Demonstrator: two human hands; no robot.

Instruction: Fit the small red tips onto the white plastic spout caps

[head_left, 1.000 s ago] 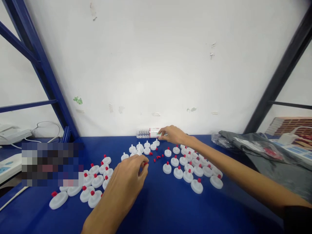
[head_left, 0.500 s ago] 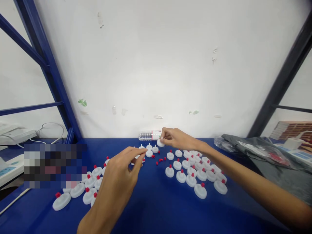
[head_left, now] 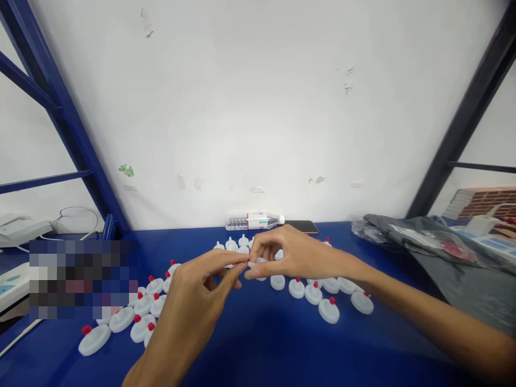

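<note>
Pinched narrowly, the red cap [head_left: 246,262] in my left hand [head_left: 197,287] faces white lid [head_left: 261,261] in my right hand [head_left: 300,255], seemingly for aligning, beyond the surface's [head_left: 258,338] near edge.

We see a scuffed white wall [head_left: 242,107] behind the blue desk's [head_left: 258,344] far edge, brightest low at centre.

Blue table [head_left: 266,344]; clear bottle [head_left: 245,221] lay on its side at 12, dark phone [head_left: 304,227] near 1; bare-nozzled white discs [head_left: 231,245] stood near 12; red-capped white discs [head_left: 329,312] spread at 9 and 3; grey bag [head_left: 417,239] lay at 2.
</note>
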